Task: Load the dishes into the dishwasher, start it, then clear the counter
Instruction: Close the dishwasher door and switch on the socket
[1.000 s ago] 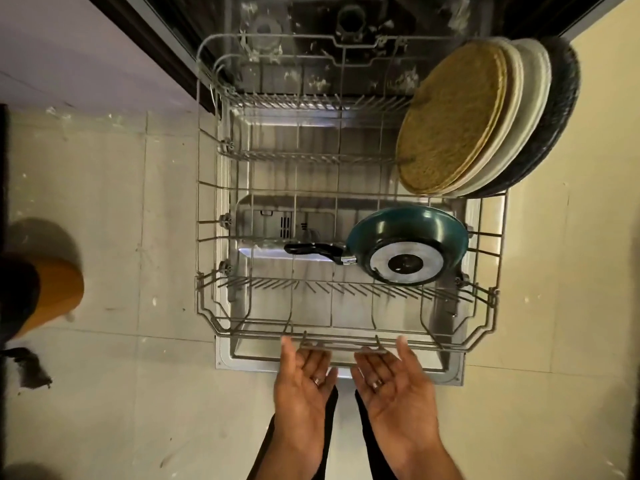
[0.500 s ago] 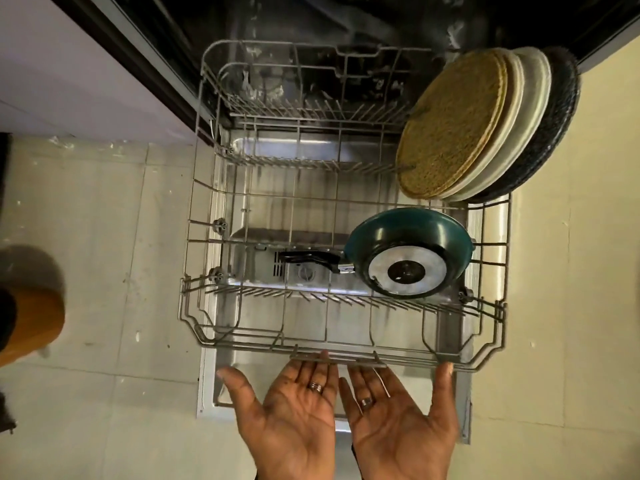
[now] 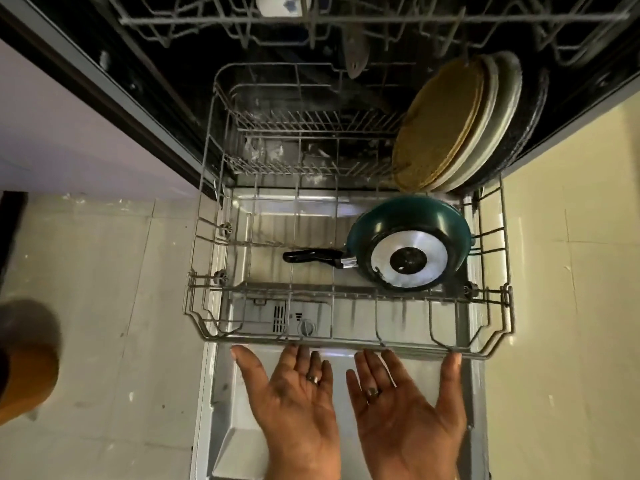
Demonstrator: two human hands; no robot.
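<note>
Pressing flat, palms up, left hand (image 3: 294,400) and right hand (image 3: 401,407) touch the rack (image 3: 346,341) front rail, gripping nothing.

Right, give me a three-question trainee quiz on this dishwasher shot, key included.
1. True or false: the teal pan lies bottom-up in the lower rack.
2. Where do the plates stand? A. rack's far right corner B. rack's near left corner C. on the floor
3. Fill in: the left hand and right hand are both palm-up and ____, fingertips at the rack's front rail.

Key: 1 true; 2 A; 3 open
</note>
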